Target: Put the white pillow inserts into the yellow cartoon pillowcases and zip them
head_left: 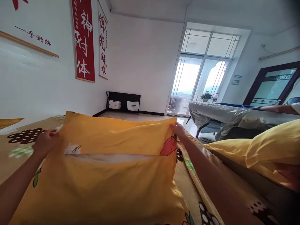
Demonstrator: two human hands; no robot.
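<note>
A yellow pillowcase (112, 187) with printed carrots lies in front of me, filled out at its near part. Across it runs a slit-like opening, where a strip of white pillow (117, 158) shows. My left hand (47, 139) is closed on the left edge of the pillowcase near its far corner. At the far right corner, my right hand (178, 130) pinches the fabric. The far flap is stretched between both hands. Beneath lies a tan patterned bedspread (14, 159) with brown dotted and green checked prints.
Another yellow pillow (274, 143) lies at the right. Behind it stands a table (211, 109) under plastic sheeting, with a potted plant (206, 96) and a person's arm (278, 108) on it. A black rack (123, 97) stands by the far wall, left of glass doors (197, 81).
</note>
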